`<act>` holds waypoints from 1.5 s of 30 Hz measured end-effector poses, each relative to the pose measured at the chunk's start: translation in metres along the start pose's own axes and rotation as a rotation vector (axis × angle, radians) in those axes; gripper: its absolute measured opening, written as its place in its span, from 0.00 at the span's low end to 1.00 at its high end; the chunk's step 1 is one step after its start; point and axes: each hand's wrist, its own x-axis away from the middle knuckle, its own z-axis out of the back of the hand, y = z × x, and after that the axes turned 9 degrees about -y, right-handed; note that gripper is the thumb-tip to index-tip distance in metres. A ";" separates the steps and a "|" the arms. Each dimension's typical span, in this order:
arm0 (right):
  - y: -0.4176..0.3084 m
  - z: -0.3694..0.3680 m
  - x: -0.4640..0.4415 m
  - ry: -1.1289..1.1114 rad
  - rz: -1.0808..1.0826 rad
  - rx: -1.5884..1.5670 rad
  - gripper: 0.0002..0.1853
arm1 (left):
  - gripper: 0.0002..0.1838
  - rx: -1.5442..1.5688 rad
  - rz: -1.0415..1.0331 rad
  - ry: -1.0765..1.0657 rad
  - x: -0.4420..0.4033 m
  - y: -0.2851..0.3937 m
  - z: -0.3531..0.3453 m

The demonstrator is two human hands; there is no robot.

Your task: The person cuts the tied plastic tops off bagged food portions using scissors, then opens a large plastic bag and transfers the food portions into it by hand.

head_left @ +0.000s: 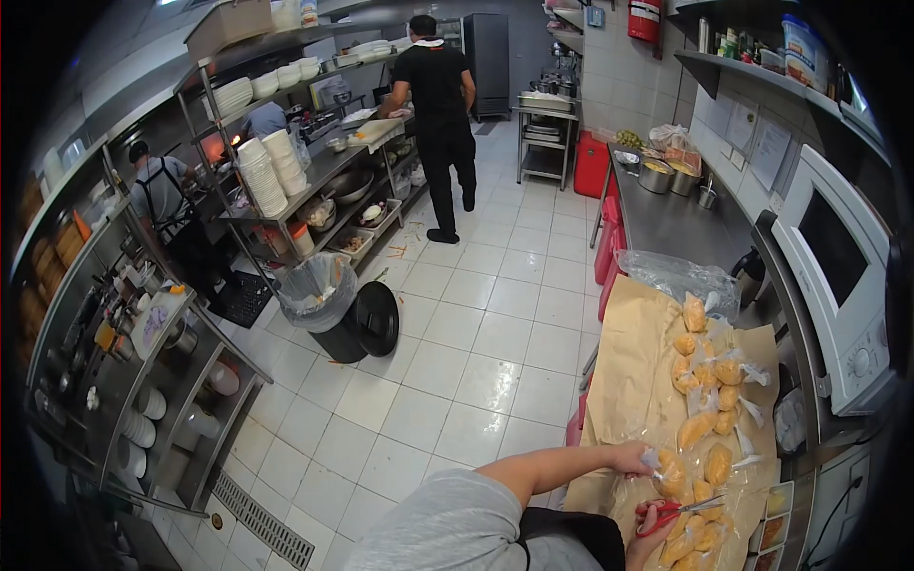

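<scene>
gripping right hand (649,529): fingers curled round the red handles of the scissors (680,507), nothing else seen in its grasp.

scissor blades: pointing away from the body, over the filled bags (698,431); how far they are parted is too small to tell for sure.

left hand (630,459): fingers drawn together in a pinch on the gathered, whitish plastic of one bag (672,473).

bag: clear, with orange-yellow contents, just beyond the scissors and beside the other bags; whether it is lifted or resting, i cannot tell.

step in hand: probably dealing with the top of this one bag, scissors at the ready; whether anything has been cut does not show.

next move: a cut would call for blades turned toward the gathered plastic, a firm pinch from the left hand, and fingers and filling well clear of the edges.

filled bags: lying in a loose cluster, several with slack plastic ends sticking out.

brown paper (624,371): spread under the bags, over the near part of the steel table (671,224).

clear plastic (678,276): crumpled, at the far edge of the paper.

pots (657,178): metal, standing farther along the table.

co-worker (433,86): in black, back turned, beside the shelving, well apart from the bags.
</scene>
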 end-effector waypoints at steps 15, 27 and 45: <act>0.005 0.003 -0.003 0.037 0.018 0.008 0.23 | 0.08 0.087 0.052 0.003 -0.005 -0.011 0.001; 0.005 -0.002 -0.004 0.071 0.039 0.000 0.20 | 0.18 -0.006 0.104 0.048 0.000 0.000 -0.001; -0.066 0.027 0.057 -0.467 -0.481 -0.383 0.31 | 0.20 -0.258 0.140 0.041 -0.052 0.071 0.000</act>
